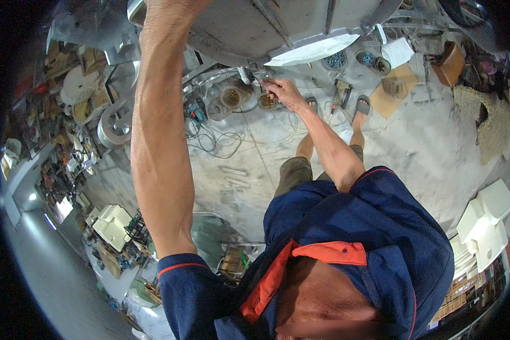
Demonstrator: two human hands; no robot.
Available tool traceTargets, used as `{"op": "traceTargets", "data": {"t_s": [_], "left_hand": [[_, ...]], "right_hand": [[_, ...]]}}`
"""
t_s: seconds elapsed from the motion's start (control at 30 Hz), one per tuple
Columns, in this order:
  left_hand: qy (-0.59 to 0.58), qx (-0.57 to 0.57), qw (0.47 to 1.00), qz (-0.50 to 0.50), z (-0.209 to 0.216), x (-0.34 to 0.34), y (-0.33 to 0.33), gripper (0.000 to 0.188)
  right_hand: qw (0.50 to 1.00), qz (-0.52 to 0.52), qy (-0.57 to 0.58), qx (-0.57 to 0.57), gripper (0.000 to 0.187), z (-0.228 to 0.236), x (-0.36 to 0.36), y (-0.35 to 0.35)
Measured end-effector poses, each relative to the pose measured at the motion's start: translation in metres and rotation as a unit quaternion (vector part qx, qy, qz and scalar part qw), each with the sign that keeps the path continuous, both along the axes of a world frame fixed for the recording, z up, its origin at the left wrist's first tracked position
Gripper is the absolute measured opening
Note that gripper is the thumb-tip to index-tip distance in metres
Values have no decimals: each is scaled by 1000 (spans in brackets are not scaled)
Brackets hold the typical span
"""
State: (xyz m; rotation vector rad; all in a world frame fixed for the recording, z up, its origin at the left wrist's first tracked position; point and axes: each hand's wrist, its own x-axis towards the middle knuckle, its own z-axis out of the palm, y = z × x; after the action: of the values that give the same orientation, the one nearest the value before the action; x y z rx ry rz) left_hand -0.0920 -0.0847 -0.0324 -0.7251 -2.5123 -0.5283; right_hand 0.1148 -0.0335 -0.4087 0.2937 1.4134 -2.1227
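Observation:
A large grey moulded panel [238,31] with ribs fills the top of the view. My left arm reaches up to its left side; my left hand [175,7] is cut by the upper edge, its fingers out of sight. Below the panel's lower rim, my right hand [284,93] is closed, thumb and fingers pressed together at a small dark metal piece that I cannot make out. A short pale cylinder [245,75] shows just left of those fingers. Beneath them, a round tub [267,102] holds small brownish parts.
Left of that tub stands another clear tub [231,98] of small parts, near a teal power tool [196,112] and its looped cable [224,148]. A bowl of bluish hardware [334,60], a cardboard sheet [394,90] and hand tools [341,93] lie right. Clutter [85,85] lines the left.

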Motion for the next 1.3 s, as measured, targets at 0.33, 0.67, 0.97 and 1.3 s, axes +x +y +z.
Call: {"op": "traceTargets", "data": {"t_s": [0.33,0.67,0.97,1.3], "left_hand": [[-4,-4,1000,-1,-3,-3,-2,41],[2,27,1000,-14,-6,-2,0,42],[-1,8,1000,-6,-4,-1,-2,44],[22,-4,1000,-13,-7,-5,-5,47]], "right_hand": [[999,20,11,25,27,-13,-8,-4],[998,31,47,2,25,-32,-14,-4],[999,-12,39,3,30,-29,-7,-7],[1000,10,8,27,25,-21,-14,-4]]}}
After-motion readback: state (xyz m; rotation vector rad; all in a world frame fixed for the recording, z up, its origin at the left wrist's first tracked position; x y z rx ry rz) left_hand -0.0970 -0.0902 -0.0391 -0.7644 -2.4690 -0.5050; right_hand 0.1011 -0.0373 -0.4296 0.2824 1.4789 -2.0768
